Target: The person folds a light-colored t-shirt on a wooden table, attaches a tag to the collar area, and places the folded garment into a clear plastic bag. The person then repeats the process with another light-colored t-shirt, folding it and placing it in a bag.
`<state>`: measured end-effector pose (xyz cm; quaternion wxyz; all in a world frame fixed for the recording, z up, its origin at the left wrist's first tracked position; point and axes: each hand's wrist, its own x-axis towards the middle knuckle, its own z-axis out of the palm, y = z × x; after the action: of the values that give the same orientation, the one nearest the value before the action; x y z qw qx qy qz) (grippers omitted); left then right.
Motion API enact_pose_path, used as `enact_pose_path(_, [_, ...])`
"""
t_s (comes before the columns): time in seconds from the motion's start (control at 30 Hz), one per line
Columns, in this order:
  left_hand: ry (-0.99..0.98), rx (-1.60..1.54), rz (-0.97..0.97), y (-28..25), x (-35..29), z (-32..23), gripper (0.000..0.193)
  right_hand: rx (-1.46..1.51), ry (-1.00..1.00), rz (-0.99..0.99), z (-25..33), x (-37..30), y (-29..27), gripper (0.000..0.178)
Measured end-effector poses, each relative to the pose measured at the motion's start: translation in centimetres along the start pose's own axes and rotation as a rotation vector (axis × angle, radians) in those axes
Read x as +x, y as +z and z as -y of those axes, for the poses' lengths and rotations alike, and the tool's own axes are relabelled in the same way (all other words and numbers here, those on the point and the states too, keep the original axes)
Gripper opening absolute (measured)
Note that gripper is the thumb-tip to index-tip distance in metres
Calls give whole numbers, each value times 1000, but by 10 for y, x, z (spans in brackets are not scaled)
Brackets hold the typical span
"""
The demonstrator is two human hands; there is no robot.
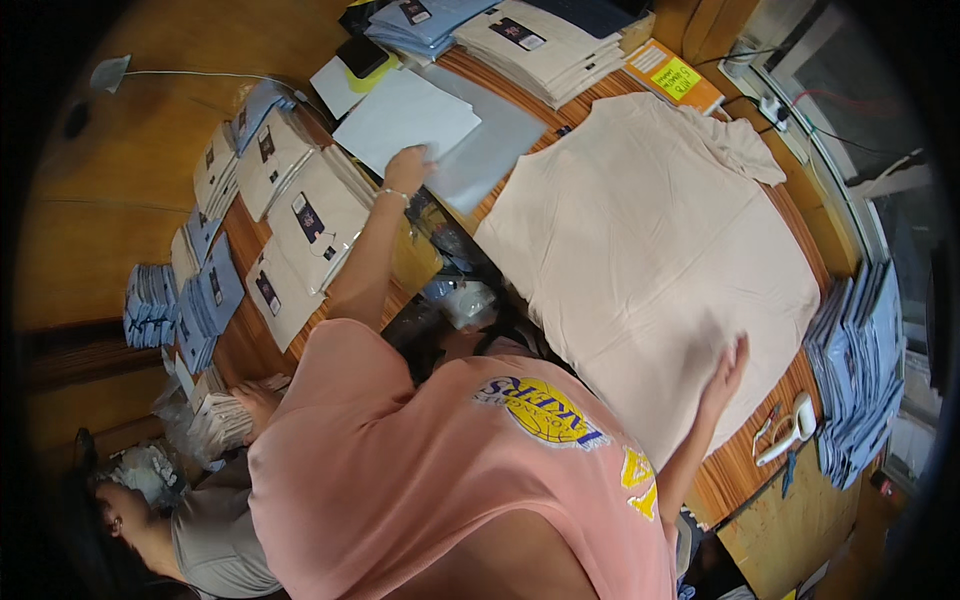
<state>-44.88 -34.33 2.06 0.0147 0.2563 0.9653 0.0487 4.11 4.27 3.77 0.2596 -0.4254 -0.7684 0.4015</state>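
While the right hand (727, 372) is held open, fingers outstretched, over the lower right part of a pale beige garment (640, 250), the left hand (407, 170) is kept well apart from it, at the lower edge of a white sheet (405, 120) in the upper centre of the frame. Whether the sheet is pinched or only touched cannot be told, nor whether the cloth is pressed by the right hand.

The garment is spread across the table (738, 478), right of centre, with a sleeve (745, 150) bunched at the upper right. Judged by its shallow creases, it is light, soft and limp — easily rumpled if lifted by one point, so it is best taken by two well-separated places along an edge, with the palms kept flat for smoothing.

The sheet, by contrast, looks thin but fairly stiff; it is best gripped lightly at a corner, since it may be bent or made to slide over the smooth grey sheet (490, 150) beside it — a surface likely to be slippery.
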Motion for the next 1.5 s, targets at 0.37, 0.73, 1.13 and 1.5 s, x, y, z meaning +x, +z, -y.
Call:
enact_pose_path(0.37, [80,-1442,50,-135,-44,-133,26,732,192,204,167,18,124,60])
enact_pose_path(0.73, [607,-358,28,37,-37,-144,56,455,450,60,61,-19,67,49])
enact_pose_path(1.13, [394,-929,-363,41,83,-205,41,675,349,111,107,49,126,53])
enact_pose_path(1.5, [443,-419,-136,37,-57,-209,58,321,445,291,84,78,166,63])
